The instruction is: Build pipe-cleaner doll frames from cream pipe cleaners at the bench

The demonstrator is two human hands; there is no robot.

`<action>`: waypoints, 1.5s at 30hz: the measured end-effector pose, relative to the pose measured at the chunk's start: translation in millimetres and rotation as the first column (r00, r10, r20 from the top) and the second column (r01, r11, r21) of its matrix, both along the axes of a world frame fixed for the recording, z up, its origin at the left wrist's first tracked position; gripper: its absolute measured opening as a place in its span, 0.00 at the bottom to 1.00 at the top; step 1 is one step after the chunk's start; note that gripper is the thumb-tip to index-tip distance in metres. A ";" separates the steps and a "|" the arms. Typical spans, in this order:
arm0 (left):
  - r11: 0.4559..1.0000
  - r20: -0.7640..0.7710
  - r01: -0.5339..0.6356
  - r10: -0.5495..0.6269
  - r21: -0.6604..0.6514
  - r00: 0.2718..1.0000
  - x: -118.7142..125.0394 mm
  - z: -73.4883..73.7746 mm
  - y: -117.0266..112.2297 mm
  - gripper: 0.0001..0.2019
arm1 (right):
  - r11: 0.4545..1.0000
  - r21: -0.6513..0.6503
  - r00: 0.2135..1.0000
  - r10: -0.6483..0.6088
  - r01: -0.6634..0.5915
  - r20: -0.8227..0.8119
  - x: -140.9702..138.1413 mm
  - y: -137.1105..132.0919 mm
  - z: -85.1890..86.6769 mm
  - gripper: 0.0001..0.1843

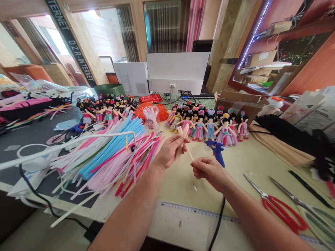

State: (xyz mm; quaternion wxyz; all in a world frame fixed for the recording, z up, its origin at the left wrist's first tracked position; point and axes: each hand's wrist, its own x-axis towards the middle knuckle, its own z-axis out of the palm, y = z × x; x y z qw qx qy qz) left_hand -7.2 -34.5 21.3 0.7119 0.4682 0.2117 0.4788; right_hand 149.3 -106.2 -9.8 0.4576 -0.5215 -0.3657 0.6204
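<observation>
My left hand (169,151) is closed around a small bundle of beige pipe-cleaner stems (182,136) bent into a figure shape, held above the table. My right hand (208,170) pinches the lower end of one beige stem (189,153) that runs up to the bundle. Both hands hover over the pale yellow tabletop (183,188). Just behind my right hand lies a blue glue gun (216,150), its black cord trailing toward me.
A heap of pink, blue and white pipe cleaners (110,153) lies at the left. Rows of finished small dolls (209,127) stand behind, near a plastic cup (151,118) and monitor (178,71). Red-handled scissors (280,205) and other scissors lie right. A ruler (199,211) lies near.
</observation>
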 end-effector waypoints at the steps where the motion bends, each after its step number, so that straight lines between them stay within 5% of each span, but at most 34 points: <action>1: 1.000 0.001 -0.001 0.001 0.001 1.000 0.0 0.0 0.1 0.13 | 1.000 0.003 1.000 -0.002 0.002 0.000 0.0 0.0 0.0 0.22; 38: 0.998 0.062 -0.022 0.026 -0.062 0.998 -0.3 -1.7 1.4 0.11 | 0.973 0.232 0.981 -0.032 -0.014 0.193 -1.8 -0.2 -2.9 0.21; 45: 0.998 0.072 -0.025 0.029 -0.059 0.997 -0.4 -2.9 2.0 0.09 | 0.989 0.145 0.993 -0.001 -0.016 0.119 -5.1 -2.1 -0.7 0.26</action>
